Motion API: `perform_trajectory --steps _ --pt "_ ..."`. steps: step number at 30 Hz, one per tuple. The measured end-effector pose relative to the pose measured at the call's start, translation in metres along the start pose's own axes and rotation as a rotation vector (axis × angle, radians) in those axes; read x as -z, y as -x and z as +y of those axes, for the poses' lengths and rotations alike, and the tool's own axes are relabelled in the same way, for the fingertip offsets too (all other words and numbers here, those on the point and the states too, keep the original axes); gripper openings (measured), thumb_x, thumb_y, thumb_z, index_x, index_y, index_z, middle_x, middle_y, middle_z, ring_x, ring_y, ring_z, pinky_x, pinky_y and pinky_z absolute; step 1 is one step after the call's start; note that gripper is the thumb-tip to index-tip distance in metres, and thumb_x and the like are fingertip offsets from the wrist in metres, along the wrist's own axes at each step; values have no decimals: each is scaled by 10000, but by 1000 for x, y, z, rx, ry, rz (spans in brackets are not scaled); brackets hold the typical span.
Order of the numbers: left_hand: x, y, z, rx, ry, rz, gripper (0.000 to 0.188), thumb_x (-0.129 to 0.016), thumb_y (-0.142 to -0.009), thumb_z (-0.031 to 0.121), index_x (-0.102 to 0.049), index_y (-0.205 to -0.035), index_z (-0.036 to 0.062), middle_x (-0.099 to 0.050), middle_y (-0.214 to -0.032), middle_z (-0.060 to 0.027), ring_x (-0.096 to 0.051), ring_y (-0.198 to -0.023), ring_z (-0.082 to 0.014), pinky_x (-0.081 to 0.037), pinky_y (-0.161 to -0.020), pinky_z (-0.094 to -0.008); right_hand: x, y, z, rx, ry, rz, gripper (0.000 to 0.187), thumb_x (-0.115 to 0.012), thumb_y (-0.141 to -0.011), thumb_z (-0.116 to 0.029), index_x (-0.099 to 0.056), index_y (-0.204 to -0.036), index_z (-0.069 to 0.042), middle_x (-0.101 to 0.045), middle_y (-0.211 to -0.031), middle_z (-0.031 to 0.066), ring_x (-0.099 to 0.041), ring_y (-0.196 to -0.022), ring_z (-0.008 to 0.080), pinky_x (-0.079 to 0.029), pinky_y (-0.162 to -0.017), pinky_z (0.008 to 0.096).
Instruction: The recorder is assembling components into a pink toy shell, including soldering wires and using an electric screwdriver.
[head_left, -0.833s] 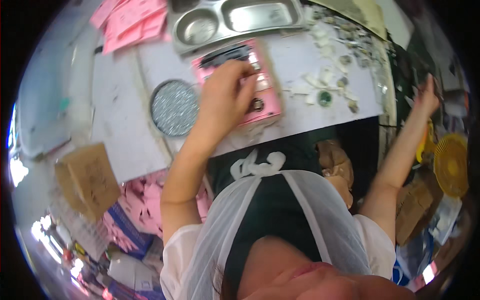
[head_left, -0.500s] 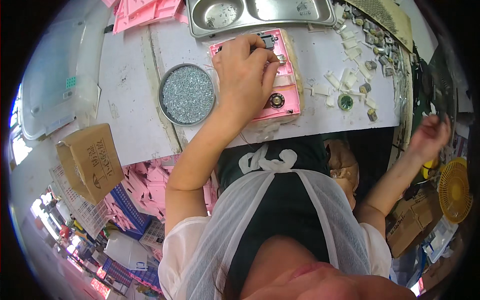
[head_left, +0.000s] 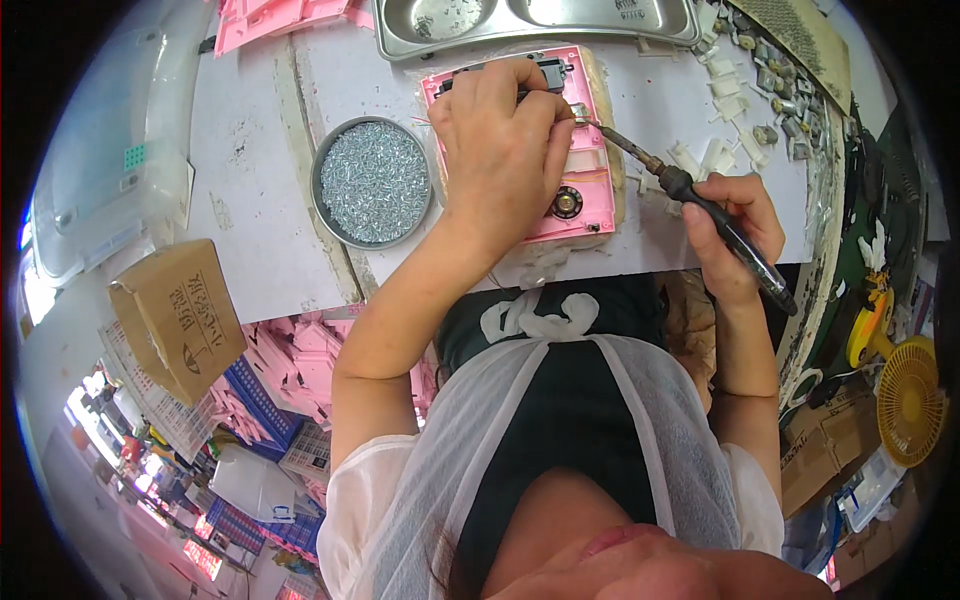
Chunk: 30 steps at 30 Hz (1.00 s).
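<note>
A soldering iron (head_left: 682, 183) with a dark handle is gripped in my right hand (head_left: 742, 225), its tip close to a small silvery metal part (head_left: 579, 113). That part sits in a pink plastic housing (head_left: 597, 185) on a padded, plastic-wrapped base. My left hand (head_left: 497, 150) lies over the housing, thumb and fingers pinched beside the metal part; what they hold, if anything, is hidden. A dark grey part (head_left: 552, 72) shows at the housing's far end, partly behind my fingers. A round black speaker-like piece (head_left: 567, 203) is at the near end. Thin wires stick out at the left.
Left of the housing stands a round tin (head_left: 372, 183) full of small metal screws. Behind it is a steel tray (head_left: 505, 42). White plastic pieces (head_left: 728, 100) and small motors lie at the right. A cardboard box (head_left: 177, 322) and yellow fan (head_left: 910, 400) flank me.
My right hand has come in from the far right and now holds the soldering iron at the housing. My left hand stays pinched over the housing. The view has shifted slightly.
</note>
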<state>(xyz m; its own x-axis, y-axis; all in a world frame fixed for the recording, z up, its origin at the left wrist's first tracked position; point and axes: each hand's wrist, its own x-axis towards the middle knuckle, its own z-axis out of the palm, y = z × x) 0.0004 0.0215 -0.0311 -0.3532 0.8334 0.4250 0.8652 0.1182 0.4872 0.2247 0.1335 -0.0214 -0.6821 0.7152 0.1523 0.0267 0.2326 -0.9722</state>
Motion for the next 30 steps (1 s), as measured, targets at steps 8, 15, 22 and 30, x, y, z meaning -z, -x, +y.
perform_trajectory --steps 8,15,22,30 --pt "-1 -1 0 -2 -4 4 132 -759 -757 133 -683 -858 94 -575 -1069 -39 -501 -1024 -267 -303 -876 -431 -2 -1 1 11 15 -19 254 -797 -850 -78 -643 -1034 5 -637 -801 2 -509 -658 43 -385 -585 200" --pt "-1 -1 0 -3 -7 28 121 -754 -754 131 -684 -847 98 -575 -1058 -36 -504 -1017 -263 -303 -876 -429 -1 -15 -1 384 287 -118 284 -814 -746 -9 -662 -986 -16 -600 -682 64 -514 -539 162 -375 -493 269" --pt "-2 -1 0 -6 -8 33 127 -755 -746 129 -681 -845 100 -578 -1052 -34 -509 -1013 -262 -305 -876 -426 0 -15 1 478 306 -124 296 -805 -726 4 -660 -983 -16 -558 -632 56 -507 -513 170 -353 -457 286" --pt "-3 0 0 -8 -18 43 128 -756 -741 134 -684 -841 100 -582 -1053 -33 -509 -1015 -259 -304 -875 -425 2 -14 -2 464 313 -108 281 -804 -726 8 -662 -968 -7 -560 -632 57 -500 -509 167 -351 -457 284"
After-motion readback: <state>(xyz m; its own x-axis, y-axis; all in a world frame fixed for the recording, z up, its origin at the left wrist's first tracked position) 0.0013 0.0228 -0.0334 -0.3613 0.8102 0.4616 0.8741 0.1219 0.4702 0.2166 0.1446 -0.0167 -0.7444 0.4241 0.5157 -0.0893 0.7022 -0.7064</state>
